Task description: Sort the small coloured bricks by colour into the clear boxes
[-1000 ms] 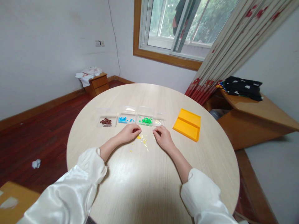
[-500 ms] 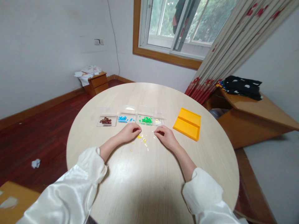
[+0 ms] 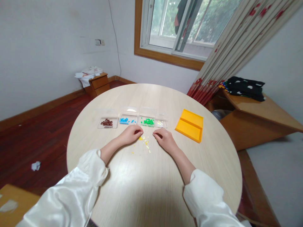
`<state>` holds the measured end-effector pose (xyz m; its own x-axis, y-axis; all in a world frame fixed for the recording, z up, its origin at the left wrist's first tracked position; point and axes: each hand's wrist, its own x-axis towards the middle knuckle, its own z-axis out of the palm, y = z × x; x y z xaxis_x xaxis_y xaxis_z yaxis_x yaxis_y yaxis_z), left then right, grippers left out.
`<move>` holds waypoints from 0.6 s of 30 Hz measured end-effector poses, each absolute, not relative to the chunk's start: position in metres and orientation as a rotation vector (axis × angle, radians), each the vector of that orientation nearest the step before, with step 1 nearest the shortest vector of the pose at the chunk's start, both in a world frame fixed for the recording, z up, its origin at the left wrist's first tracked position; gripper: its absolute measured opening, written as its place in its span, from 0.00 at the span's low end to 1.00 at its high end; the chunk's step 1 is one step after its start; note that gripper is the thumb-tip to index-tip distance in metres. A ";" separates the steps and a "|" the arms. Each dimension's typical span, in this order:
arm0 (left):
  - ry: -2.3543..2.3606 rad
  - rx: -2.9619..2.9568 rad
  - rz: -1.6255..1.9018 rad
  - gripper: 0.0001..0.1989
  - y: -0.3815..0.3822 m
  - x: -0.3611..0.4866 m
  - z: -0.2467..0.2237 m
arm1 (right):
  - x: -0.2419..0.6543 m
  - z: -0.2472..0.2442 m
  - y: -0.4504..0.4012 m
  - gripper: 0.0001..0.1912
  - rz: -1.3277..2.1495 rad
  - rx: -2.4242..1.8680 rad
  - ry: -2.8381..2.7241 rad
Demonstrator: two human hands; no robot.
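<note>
Small yellow pieces [image 3: 140,138] and pale yellow pieces [image 3: 148,147] lie loose on the table between my hands. My left hand [image 3: 129,134] rests at their left, thumb and fingers curled together at the tips; anything pinched there is too small to see. On the other side, my right hand [image 3: 165,138] has thumb and forefinger brought together just right of the pile, and whether a piece is between them cannot be made out. Just beyond the hands, open clear boxes hold brown pieces [image 3: 107,122], blue pieces [image 3: 123,120], green pieces [image 3: 149,121] and a few pale pieces [image 3: 160,123].
A yellow two-part tray [image 3: 188,130] sits on the right of the round table [image 3: 142,189]. Behind stand a small drawer cabinet [image 3: 100,82] with papers and, at right, a tilted wooden cabinet [image 3: 248,123] bearing a black cloth [image 3: 246,88].
My right hand has shifted slightly left, toward the loose pieces, and its fingertips have come closer together. My left hand stays nearly still.
</note>
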<state>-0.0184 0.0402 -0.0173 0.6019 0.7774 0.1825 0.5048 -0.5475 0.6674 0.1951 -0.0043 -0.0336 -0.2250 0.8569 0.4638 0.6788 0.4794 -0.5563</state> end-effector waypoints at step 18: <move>1.013 2.271 0.646 0.09 0.040 -0.017 -0.019 | 0.212 -0.034 0.020 0.11 -0.009 -1.360 -1.547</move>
